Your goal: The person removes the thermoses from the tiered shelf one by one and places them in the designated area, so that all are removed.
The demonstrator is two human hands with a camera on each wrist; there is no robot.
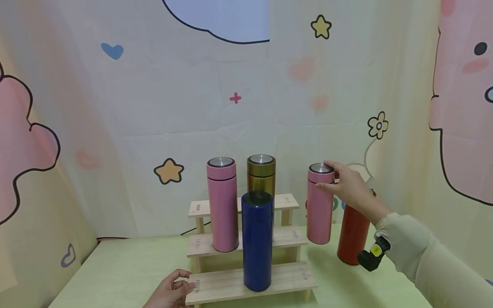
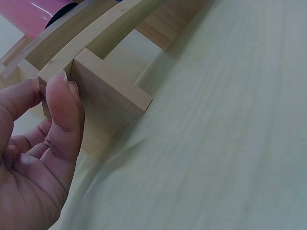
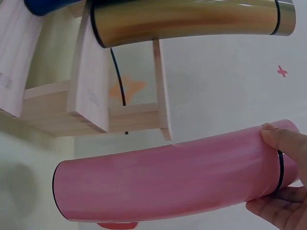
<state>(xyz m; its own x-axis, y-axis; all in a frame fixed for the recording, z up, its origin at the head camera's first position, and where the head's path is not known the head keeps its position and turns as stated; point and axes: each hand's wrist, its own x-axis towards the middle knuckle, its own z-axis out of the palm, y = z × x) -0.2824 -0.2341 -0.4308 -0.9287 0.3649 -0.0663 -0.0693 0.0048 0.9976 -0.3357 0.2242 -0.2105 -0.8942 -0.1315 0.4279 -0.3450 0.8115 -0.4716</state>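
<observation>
My right hand (image 1: 348, 186) grips a pink thermos bottle (image 1: 319, 209) around its lid end, upright to the right of a three-tier wooden rack (image 1: 219, 282). In the right wrist view, thumb and fingers lie on either side of that pink bottle (image 3: 168, 177). My left hand (image 1: 171, 288) pinches the left end of the rack's lowest shelf, between thumb and fingers in the left wrist view (image 2: 53, 124). A blue thermos (image 1: 257, 244) stands on the lowest shelf. Another pink thermos (image 1: 223, 209) and a gold thermos (image 1: 262, 171), partly hidden by the blue one, stand on the middle shelf.
A red thermos (image 1: 351, 235) stands on the pale green table (image 1: 131, 269) at the right, partly covered by my right forearm. Behind the rack hangs a printed cloth (image 1: 192, 107). A dark cord (image 3: 118, 79) shows behind the rack.
</observation>
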